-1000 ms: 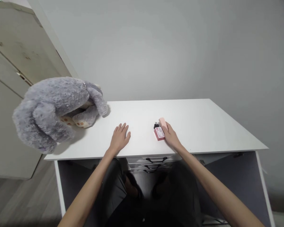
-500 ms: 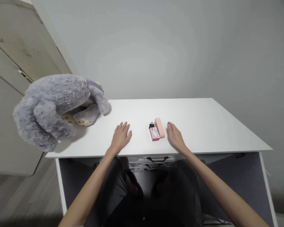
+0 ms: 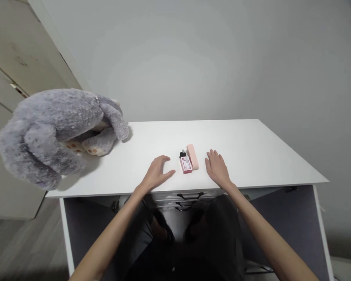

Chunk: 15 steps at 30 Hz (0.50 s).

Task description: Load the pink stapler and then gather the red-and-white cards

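Observation:
A pink stapler lies on the white desk, with a small red and white box against its left side and a small black object just behind the box. My left hand hovers a little left of the box, fingers spread and pointing toward it, holding nothing. My right hand rests flat on the desk just right of the stapler, fingers apart, apart from it.
A large grey plush toy sits on the desk's far left corner and overhangs the edge. A pale wooden cabinet stands at the left. Drawers with black handles are under the desk front. A plain wall runs behind.
My right hand let go of the stapler and drew back to its right. My left hand slid right toward the box. The view shifted slightly.

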Each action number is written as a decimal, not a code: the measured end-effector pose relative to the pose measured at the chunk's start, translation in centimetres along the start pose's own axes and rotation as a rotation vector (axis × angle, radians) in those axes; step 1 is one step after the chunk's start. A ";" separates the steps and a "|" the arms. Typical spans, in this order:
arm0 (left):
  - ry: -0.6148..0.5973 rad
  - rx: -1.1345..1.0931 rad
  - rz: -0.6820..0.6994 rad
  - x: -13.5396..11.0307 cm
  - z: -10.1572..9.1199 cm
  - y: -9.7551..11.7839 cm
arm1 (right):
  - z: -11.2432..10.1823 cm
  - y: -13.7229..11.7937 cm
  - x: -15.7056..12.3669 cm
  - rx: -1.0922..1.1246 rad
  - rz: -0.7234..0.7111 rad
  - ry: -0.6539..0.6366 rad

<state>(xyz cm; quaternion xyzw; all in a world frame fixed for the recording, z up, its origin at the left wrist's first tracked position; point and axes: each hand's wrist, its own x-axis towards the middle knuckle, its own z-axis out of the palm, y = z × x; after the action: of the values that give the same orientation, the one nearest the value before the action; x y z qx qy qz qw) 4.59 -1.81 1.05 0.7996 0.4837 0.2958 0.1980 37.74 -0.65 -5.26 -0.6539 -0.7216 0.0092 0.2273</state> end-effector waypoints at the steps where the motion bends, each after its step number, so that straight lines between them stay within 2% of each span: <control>1: -0.012 -0.024 -0.002 0.2 0.5 0.7 | -0.1 0.0 0.0 -0.004 -0.001 -0.001; 6: -0.016 -0.065 -0.030 1.4 2.3 2.7 | -0.2 0.0 0.1 -0.016 -0.009 0.004; 15: 0.018 -0.083 -0.031 1.8 2.9 3.6 | 0.0 -0.1 0.2 0.002 -0.006 0.024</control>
<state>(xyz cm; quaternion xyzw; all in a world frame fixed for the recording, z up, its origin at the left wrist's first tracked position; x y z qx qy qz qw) 9.49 -1.94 1.51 0.7803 0.4853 0.3195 0.2313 37.66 -0.47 -5.21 -0.6514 -0.7209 0.0015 0.2366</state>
